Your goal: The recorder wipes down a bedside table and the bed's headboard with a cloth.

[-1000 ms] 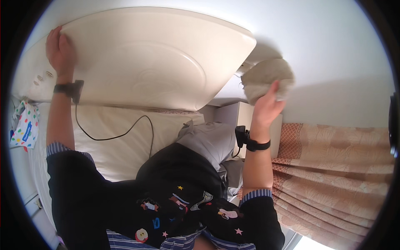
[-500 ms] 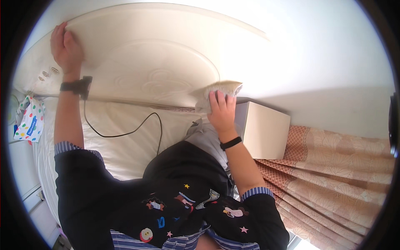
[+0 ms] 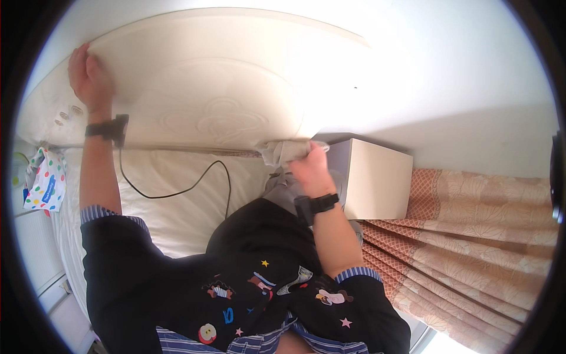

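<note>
A cream headboard (image 3: 194,76) with a raised flower pattern arches across the far side of the bed. At its upper left edge, my left hand (image 3: 89,79) is closed over the rim, with the fingertips partly hidden behind it. A pale, crumpled cloth (image 3: 283,152) is bunched in my right hand (image 3: 311,171), which is closed and slightly blurred. The cloth lies against the lower right end of the headboard, close to the bedside cabinet.
A pale bedside cabinet (image 3: 377,180) stands to the right, before patterned curtains (image 3: 471,230). The white bed sheet (image 3: 165,171) has a black cable (image 3: 177,190) running over it from my left wrist strap. A dotted packet (image 3: 46,180) sits at far left.
My right hand has moved down with the cloth, from the headboard's right side to its lower edge, and its wrist has turned. My left hand stays on the rim.
</note>
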### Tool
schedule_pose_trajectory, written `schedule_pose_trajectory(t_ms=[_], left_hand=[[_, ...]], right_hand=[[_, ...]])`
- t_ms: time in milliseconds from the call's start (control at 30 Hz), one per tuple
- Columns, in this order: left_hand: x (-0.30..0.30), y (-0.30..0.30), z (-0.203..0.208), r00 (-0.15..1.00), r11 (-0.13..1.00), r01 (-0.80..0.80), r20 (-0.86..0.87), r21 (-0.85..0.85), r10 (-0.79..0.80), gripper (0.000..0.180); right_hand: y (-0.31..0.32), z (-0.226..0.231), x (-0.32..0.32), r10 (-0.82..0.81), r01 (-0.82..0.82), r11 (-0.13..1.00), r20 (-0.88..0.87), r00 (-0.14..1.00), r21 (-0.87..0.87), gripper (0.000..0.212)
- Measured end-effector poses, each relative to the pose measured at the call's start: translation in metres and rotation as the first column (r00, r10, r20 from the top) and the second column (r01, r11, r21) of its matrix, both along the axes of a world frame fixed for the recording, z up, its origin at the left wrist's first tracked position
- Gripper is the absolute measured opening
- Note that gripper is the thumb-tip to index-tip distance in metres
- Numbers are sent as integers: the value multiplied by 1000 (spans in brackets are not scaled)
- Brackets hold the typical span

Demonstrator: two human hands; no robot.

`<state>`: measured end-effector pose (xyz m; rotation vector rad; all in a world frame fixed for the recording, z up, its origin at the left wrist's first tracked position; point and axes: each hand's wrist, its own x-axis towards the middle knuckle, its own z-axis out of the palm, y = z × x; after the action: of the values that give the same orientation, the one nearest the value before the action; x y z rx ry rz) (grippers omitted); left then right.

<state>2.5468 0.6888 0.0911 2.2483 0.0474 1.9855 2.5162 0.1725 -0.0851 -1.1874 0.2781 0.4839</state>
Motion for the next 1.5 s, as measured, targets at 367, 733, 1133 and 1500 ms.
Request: schedule_pose_trajectory(t_ms=[367, 733, 1133, 1500], left_hand=[[-3, 7, 3, 997, 999, -31, -73, 35, 33, 33], [-34, -142, -10, 945, 976, 215, -247, -31, -216, 15], [-87, -392, -16, -338, -424, -345, 532, -837, -776, 54], [-79, -404, -81, -54, 222, -109, -217, -969, -975, 37]], right_hand=[[-63, 185, -10, -443, 402, 704, -80, 893, 585, 54], [-114, 172, -61, -464, 316, 744, 116, 878, 589, 68], [-107, 152, -111, -157, -57, 677, 219, 963, 734, 103], [-109, 87, -104, -207, 160, 647, -31, 978, 745, 81]])
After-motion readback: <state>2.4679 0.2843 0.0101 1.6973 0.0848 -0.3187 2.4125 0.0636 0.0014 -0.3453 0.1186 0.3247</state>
